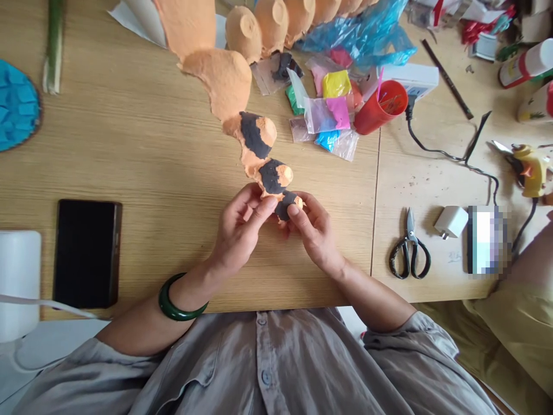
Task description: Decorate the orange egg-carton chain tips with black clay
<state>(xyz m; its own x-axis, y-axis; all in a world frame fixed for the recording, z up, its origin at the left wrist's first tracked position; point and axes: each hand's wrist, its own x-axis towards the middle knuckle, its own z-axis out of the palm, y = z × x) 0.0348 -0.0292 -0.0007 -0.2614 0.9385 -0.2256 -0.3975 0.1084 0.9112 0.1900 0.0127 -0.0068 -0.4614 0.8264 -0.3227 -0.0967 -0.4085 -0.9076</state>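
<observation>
So the orange egg-carton strip (242, 109) runs down the wooden table (151, 155) to both hands. Three bumps at the near end already wear black clay patches; the bigger cups further up are bare, so I'd say it's early days. Left hand (239, 230) pinches the last bump (288, 206) from one side, right hand (313, 230) presses black clay on with thumb and fingers. Clay packets (328, 115) sit just beyond, scissors (408, 248) off right.
</observation>
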